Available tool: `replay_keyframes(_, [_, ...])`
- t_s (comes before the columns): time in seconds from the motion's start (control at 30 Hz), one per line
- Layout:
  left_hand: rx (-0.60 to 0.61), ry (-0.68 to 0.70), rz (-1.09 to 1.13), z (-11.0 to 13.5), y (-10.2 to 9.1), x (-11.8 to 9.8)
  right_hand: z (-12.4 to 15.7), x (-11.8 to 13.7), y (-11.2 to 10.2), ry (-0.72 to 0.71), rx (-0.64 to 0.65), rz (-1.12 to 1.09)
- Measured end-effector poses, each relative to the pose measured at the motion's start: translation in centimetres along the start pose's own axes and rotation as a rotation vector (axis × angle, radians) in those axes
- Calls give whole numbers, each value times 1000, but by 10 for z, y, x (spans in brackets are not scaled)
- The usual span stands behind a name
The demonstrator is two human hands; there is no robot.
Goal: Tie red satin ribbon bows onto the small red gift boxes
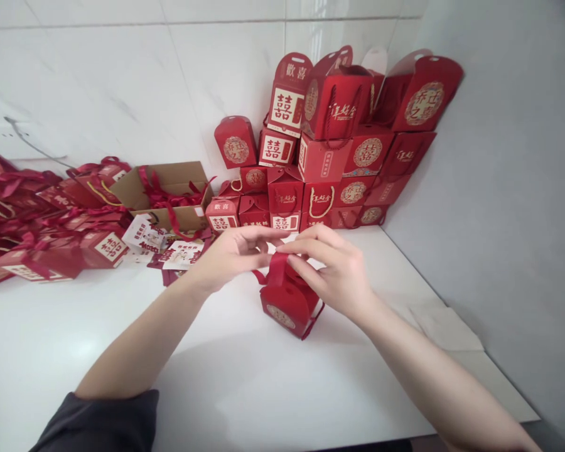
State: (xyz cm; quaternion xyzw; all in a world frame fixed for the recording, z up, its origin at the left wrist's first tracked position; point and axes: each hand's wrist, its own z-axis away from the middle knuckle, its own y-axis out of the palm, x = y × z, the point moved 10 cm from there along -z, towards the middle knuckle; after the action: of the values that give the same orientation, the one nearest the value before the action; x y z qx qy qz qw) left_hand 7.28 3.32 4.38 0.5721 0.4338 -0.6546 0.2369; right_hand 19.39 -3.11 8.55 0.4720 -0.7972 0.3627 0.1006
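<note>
A small red gift box with a round gold emblem stands on the white table, turned at an angle. A red ribbon rises over its top, and one loose end hangs at the box's left side. My right hand pinches the ribbon above the box between thumb and fingers. From the left, my left hand meets it there, thumb and fingers curled in at the ribbon. Its fingertips are partly hidden. A dark red cord hangs at the box's right edge.
Stacked red gift boxes line the back right against the wall. An open cardboard box holds red ribbons. Printed white packets lie before it. Ribboned red boxes crowd the left. A pale flat piece lies by the grey right wall.
</note>
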Motion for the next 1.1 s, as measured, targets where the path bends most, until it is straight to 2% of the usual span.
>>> replay_keyframes(0.1, [61,73,-85,0,14,-6,-3,-19,-1,215,-22,-222])
replay_keyframes(0.2, [65,15,-129,3,19,-1,-1,-40,10,423,-12,-546])
replay_keyframes(0.3, [134,-32,-52,6,27,1,5,-54,28,606,21,-915])
replay_keyframes(0.4, [174,-61,0,8,30,3,9,-58,37,701,59,-1057])
replay_keyframes(0.53, [183,-70,3,9,31,4,8,-58,30,712,30,-1076])
replay_keyframes(0.73, [310,-102,-31,21,41,-2,6,-72,1,698,-158,-963])
replay_keyframes(0.83, [362,-87,-109,27,43,-8,1,-79,-24,642,-291,-914])
replay_keyframes(0.93, [398,-63,-216,31,45,-11,-5,-79,-58,588,-366,-810])
replay_keyframes(1.0, [388,-48,-270,32,45,-11,-6,-75,-83,562,-366,-700])
replay_keyframes(1.1, [268,-41,-285,30,38,-10,3,-65,-113,496,-298,-462])
